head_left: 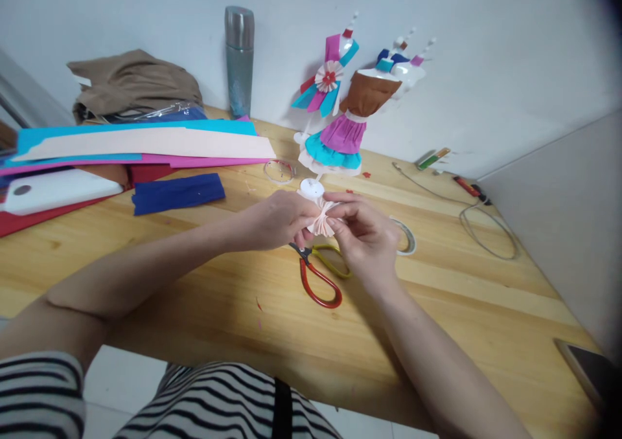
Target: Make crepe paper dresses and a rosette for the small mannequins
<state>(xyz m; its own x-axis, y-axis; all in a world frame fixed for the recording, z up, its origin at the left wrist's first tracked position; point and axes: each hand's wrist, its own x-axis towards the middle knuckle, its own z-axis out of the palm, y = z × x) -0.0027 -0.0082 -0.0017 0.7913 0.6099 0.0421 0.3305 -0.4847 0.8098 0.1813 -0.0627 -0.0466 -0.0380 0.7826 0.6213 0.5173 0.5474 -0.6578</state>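
— Where was the pleated paper fan [323, 219]?
— Above the worktop [194, 296], pinched between left hand [279, 219] and right hand [368, 235], both closed on it, likely so the folds couldn't spring apart.
— And the scissors [318, 276]?
— Just beneath, within reach.

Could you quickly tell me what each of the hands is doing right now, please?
Left hand: closed, pinching the pleated pink paper.
Right hand: closed on the same pleated pink paper.
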